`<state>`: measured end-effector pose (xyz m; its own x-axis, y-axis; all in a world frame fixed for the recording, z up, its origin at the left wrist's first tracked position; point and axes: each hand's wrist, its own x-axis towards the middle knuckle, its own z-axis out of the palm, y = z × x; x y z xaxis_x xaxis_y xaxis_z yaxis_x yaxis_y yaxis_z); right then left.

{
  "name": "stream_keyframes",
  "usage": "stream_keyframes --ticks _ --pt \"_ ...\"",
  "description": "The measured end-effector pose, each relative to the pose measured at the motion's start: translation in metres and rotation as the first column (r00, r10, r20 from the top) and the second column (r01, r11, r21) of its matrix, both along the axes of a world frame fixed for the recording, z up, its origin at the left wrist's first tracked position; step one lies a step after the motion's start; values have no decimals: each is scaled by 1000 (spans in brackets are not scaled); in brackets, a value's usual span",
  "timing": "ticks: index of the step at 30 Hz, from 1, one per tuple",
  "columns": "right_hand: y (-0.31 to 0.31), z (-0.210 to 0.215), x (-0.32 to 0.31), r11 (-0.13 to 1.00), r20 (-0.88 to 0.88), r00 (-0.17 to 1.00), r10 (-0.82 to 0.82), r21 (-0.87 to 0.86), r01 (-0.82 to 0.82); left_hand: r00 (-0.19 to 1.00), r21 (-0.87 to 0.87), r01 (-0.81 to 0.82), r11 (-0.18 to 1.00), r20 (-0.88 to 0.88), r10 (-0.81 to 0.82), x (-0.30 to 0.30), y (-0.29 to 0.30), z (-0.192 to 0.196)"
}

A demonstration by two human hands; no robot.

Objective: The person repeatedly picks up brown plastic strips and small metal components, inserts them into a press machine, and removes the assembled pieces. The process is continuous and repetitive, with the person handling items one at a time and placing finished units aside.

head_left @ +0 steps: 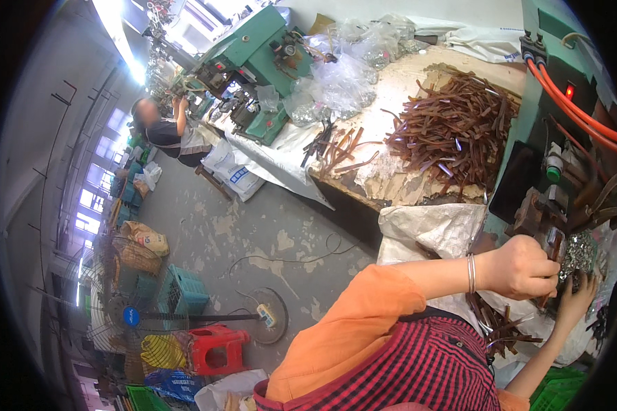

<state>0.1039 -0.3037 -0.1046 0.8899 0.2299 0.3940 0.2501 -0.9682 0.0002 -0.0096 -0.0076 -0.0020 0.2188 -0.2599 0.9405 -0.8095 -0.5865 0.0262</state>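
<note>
My left hand, with silvery bangles at its wrist, is closed in a fist in front of the green machine's metal tooling. A narrow brown strip pokes out below its fingers; most of the strip is hidden by the hand. Beside it, my right hand reaches in with fingers apart, its fingertips at a heap of small shiny metal pieces. Whether a piece lies under those fingertips cannot be seen. More brown strips lie in a bunch below my left wrist.
A large pile of brown strips covers the worktable. Plastic bags of metal parts and another green machine stand beyond. Orange hoses curve across the right. On the floor are a red stool and a fan. Another person works far left.
</note>
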Motion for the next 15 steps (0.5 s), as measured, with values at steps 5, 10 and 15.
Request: stream_keyframes --ticks 5,10,15 --pt "-5 -14 14 975 39 995 95 195 -101 999 8 17 1000 40 -18 0 5 -6" --pt "-6 11 23 717 -100 983 -154 673 181 1000 89 23 996 -20 -21 1 8 -3" --pt "31 49 1 607 58 993 -101 795 15 998 70 44 997 -38 -41 3 11 -11"
